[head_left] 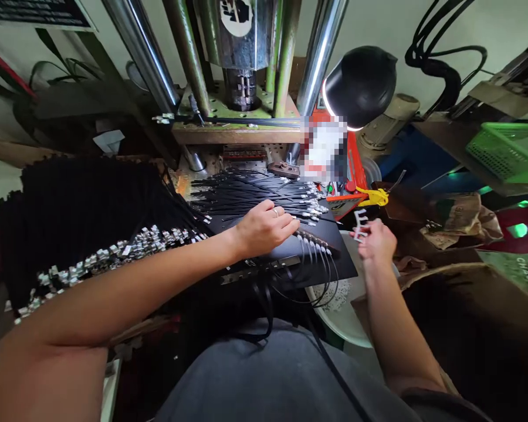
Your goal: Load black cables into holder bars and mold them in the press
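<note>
Black flat cables (250,196) with silver crimped ends lie fanned in a tight row just ahead of the left hand (264,228), on a matt black board (337,269). We judge the row is laid this way so that the metal ends line up and stay within easy reach. The left hand rests palm down across the cables, fingers curved, a ring on one finger; we cannot tell whether it grips them or only pins them flat. The right hand (376,243) is drawn into a narrow pinch, holding a small silver toothed metal strip (359,225) at its fingertips, up beside the board's far corner. Further left of the left hand sits a deep heap of matching black cables (83,217), its silver ends massed along the near edge.

Straight ahead of the hands stands a green-framed press (237,102) with chrome columns. Beyond the right hand, a black dome lamp (361,88) leans over the work, probably to light it. Below the right hand lies a round white dish (341,319), and further right a crumpled brown paper bag (455,221) and a green plastic basket (508,153).
</note>
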`<state>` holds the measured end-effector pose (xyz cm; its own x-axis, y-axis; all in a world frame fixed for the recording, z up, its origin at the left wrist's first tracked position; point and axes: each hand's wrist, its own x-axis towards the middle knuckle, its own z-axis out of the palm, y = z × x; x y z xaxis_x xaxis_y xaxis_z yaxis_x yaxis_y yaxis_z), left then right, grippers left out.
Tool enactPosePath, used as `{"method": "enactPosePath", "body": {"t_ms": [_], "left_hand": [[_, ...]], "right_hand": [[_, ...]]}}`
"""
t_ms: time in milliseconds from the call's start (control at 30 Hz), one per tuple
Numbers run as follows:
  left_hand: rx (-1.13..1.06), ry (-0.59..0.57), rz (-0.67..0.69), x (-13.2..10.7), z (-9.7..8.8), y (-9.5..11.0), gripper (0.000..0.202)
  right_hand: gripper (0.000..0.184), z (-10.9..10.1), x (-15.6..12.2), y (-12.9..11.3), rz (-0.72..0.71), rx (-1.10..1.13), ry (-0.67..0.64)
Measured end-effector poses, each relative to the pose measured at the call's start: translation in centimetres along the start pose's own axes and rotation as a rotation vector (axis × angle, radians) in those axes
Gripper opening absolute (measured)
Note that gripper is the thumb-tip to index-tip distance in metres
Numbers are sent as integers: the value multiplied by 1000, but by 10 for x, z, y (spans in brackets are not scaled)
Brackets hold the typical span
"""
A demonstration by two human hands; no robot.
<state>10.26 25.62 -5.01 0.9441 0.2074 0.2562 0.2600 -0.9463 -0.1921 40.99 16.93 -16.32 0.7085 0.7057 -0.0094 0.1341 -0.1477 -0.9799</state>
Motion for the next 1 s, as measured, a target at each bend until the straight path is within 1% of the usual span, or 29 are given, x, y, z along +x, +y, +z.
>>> {"method": "enactPosePath", "body": {"t_ms": [67,100,133,167,200,233,300,333,367,400,433,467,500,533,567,600,633,667,700,733,767,800,833,867,900,933,967,1000], "left_hand": [[-92,-117,-130,-10,4,-1,19],[-149,-188,-204,-14,8,-2,16],[-204,-248,-270,-16,12,-3,14],[-245,-286,-322,-18,16,-3,14],[-270,-303,-355,-17,20,-3,14],[-280,-303,-372,-15,25,-3,15],[-291,-273,-404,-10,32,-2,17],[-312,-248,-430,-7,34,-3,19],[-355,-217,-465,-5,34,-4,22],[-419,-184,-507,-4,32,-5,24],[-513,-167,-556,-5,28,-7,24],[-641,-172,-600,-7,22,-9,29],[-800,-210,-637,-9,16,-9,41],[-974,-277,-666,-13,9,-9,56],[-1139,-351,-681,-16,2,-6,69],[-1273,-417,-675,-18,-4,-3,76],[-1365,-462,-652,-20,-10,2,75],[-1418,-485,-622,-20,-14,6,69],[-1446,-495,-590,-19,-18,9,58],[-1446,-484,-563,-18,-21,10,47],[-1415,-460,-544,-16,-23,9,39],[-1343,-419,-544,-15,-25,3,32],[-1225,-356,-560,-14,-25,-5,27],[-1069,-284,-584,-14,-24,-15,24],[-896,-223,-607,-15,-22,-27,24],[-726,-186,-628,-18,-19,-39,30],[-568,-183,-642,-22,-16,-50,39],[-426,-201,-645,-27,-12,-59,49]], "right_hand": [[39,-24,10,8,-36,-161,15],[38,-33,10,9,-58,-242,16],[38,-38,7,7,-79,-302,13],[38,-39,1,2,-122,-351,-16],[41,-35,-8,-5,-201,-398,-95],[47,-28,-17,-14,-319,-440,-230],[57,-5,-35,-36,-639,-486,-602],[56,8,-41,-47,-796,-484,-766],[53,19,-44,-56,-915,-469,-870],[50,29,-44,-63,-979,-447,-891],[49,36,-43,-68,-1003,-435,-867],[52,41,-41,-72,-997,-443,-836],[56,45,-39,-74,-980,-469,-820],[62,47,-39,-75,-971,-501,-830],[66,50,-40,-76,-985,-524,-861],[66,55,-43,-76,-1020,-538,-909],[63,60,-46,-77,-1065,-544,-950],[57,66,-49,-78,-1108,-539,-959],[51,73,-50,-80,-1137,-529,-934],[45,78,-49,-83,-1141,-516,-874],[43,83,-45,-87,-1122,-507,-787],[43,87,-38,-90,-1089,-505,-700],[45,90,-28,-94,-1063,-510,-641],[45,92,-16,-97,-1053,-533,-632],[44,94,-4,-100,-1060,-574,-671],[43,96,9,-102,-1083,-625,-744],[41,97,22,-104,-1113,-674,-814],[41,99,33,-106,-1138,-718,-835]]}}
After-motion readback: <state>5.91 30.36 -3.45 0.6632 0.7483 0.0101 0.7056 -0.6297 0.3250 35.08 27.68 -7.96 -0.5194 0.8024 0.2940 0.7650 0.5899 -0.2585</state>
